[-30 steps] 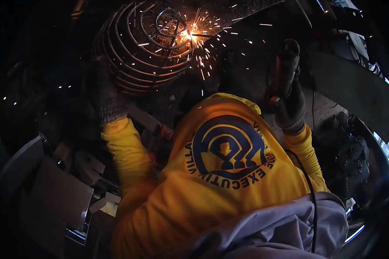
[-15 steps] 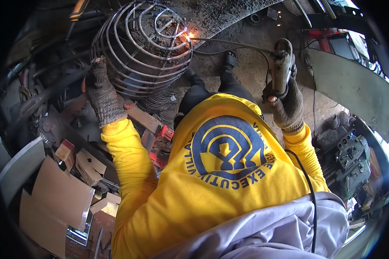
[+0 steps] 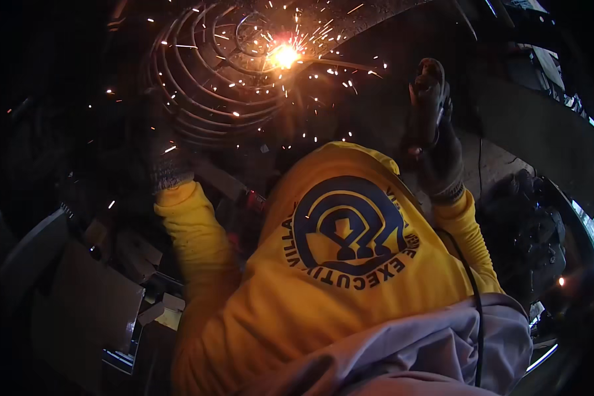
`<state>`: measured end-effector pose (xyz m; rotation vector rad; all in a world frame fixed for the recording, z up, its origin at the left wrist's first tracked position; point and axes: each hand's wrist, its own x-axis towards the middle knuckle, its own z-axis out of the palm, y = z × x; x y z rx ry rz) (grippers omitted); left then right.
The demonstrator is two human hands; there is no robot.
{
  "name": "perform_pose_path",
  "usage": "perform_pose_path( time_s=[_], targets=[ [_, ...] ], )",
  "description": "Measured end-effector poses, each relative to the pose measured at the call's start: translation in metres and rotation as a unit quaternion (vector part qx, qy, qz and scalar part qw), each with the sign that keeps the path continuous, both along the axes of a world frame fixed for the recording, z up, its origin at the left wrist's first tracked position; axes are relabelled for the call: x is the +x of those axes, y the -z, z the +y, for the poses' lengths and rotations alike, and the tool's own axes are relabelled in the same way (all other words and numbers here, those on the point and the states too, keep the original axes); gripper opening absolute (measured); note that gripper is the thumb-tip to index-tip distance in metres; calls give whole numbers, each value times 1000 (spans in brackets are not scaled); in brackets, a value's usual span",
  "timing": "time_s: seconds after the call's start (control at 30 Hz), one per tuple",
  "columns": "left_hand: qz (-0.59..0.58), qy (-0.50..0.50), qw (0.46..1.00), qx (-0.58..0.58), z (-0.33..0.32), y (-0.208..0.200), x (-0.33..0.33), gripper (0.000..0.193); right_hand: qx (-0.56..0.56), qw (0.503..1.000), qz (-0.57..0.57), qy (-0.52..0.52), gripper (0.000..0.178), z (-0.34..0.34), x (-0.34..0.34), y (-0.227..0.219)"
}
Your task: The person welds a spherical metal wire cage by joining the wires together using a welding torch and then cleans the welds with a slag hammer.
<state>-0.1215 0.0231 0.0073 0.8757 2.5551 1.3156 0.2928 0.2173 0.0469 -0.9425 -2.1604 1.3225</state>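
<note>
A bright welding arc (image 3: 285,57) burns at the right edge of a domed cage of curved metal rods (image 3: 244,103), throwing sparks all around. In my gloved right hand (image 3: 440,160) is an electrode holder (image 3: 428,99), with fingers wrapped round it. From the holder a thin welding rod (image 3: 342,64) reaches left to the arc; part of it fades into the dark. My gloved left hand (image 3: 162,148) is closed at the cage's left side, though its fingers are very dim. Yellow sleeves cover both my arms.
Cardboard pieces (image 3: 89,310) and boxes lie at the lower left. Dark metal machine parts (image 3: 538,241) stand at the right, below a large curved sheet (image 3: 538,125). A black cable (image 3: 472,277) runs over my right shoulder. Much of the surroundings is in deep shadow.
The small glow at the rod's tip has flared into a bright arc with flying sparks. The picture around it has darkened. Both hands keep nearly the same places.
</note>
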Motion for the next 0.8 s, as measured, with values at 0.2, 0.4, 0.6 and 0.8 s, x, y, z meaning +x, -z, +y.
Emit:
perform_pose_path(
  time_s=[0.2, 0.4, 0.6, 0.8],
  targets=[
    [-80, -26, 996, 21, 6, -7, 8, 37, -117, 992, -48, -1, 58, -4, -5, -14],
    [-178, -37, 982, 58, 8, -10, 9, 40, -92, 991, 69, 63, 63, -13, 10, 12],
    [-246, -29, 966, 80, 13, -11, 6, 42, -63, 996, 65, 7, 80, -14, 18, 18],
    [-34, -8, 999, -8, 34, -35, 14, 49, -142, 987, 71, 24, 62, -16, 12, 12]
  ],
)
